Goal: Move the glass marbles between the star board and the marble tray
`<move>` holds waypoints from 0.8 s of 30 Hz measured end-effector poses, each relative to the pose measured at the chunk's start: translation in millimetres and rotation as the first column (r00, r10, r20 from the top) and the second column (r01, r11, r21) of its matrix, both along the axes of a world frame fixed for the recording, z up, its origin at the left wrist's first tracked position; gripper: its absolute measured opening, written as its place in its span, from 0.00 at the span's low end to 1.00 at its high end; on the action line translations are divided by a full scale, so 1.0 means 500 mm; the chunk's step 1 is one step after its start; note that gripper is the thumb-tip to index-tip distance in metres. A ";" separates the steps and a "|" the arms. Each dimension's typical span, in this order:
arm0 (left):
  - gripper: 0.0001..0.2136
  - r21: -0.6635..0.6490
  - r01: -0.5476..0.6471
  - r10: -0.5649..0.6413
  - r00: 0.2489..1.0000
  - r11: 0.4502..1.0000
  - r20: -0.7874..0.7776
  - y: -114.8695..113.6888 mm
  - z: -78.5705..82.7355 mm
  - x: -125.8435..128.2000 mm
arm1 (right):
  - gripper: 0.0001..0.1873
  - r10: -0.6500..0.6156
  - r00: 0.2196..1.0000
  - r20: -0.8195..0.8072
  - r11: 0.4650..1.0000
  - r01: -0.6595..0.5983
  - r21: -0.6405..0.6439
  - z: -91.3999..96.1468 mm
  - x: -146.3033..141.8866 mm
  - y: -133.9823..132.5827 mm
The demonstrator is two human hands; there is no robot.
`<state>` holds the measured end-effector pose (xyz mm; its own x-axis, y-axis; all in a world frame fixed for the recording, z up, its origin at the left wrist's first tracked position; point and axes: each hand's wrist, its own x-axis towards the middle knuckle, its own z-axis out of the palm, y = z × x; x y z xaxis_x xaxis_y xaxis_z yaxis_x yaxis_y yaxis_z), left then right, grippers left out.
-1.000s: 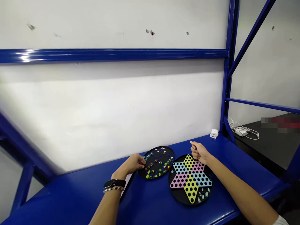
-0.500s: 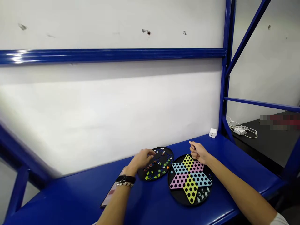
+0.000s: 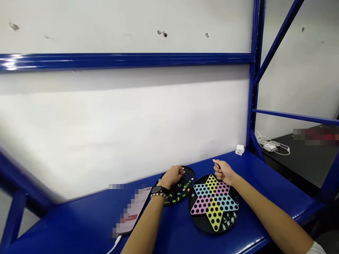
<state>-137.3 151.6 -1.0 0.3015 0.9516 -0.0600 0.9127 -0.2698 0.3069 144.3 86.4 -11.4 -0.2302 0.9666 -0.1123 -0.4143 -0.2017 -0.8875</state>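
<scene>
My left hand [image 3: 173, 175] reaches over the left round black tray [image 3: 189, 169], fingers curled down and pinched near its far side; whatever lies between the fingertips is hidden. Green and yellow glass marbles [image 3: 179, 194], a few white ones and a small orange piece [image 3: 188, 189] lie in that tray. To the right, a star-shaped Chinese checkers board [image 3: 214, 194] in yellow, pink and blue, with black holes, lies on a second round black tray [image 3: 200, 221]. Clear-and-white marbles [image 3: 229, 221] rest at its lower right. My right hand [image 3: 224, 172] is a closed fist above the star's upper right; its contents are hidden.
A phone [image 3: 135, 210] with a white cable [image 3: 118, 240] lies left of my left forearm on the blue shelf [image 3: 79, 222]. A white plug [image 3: 239, 149] stands at the back right near a blue post. Charger cables [image 3: 272, 146] lie on a black table beyond.
My left hand has moved right and farther over the left tray, its fingers closing downward. The phone is more exposed. My right fist has stayed almost in place.
</scene>
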 end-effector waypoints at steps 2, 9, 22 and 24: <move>0.12 -0.015 0.014 -0.014 1.000 1.000 0.022 -0.007 0.007 -0.017 | 0.22 0.002 1.000 -0.006 1.000 -0.002 0.004 -0.003 0.001 0.001; 0.11 -0.100 0.072 -0.070 0.997 0.992 0.025 -0.012 0.025 -0.042 | 0.22 0.027 1.000 -0.009 0.999 -0.027 0.025 -0.015 0.002 0.008; 0.08 -0.122 0.091 -0.091 0.996 0.988 -0.001 0.018 0.011 -0.030 | 0.22 0.012 1.000 -0.010 1.000 -0.012 0.020 -0.007 0.000 0.007; 0.09 -0.117 0.088 -0.087 0.996 0.989 0.014 0.008 0.015 -0.041 | 0.22 0.012 1.000 -0.007 1.000 -0.012 0.020 -0.007 0.000 0.006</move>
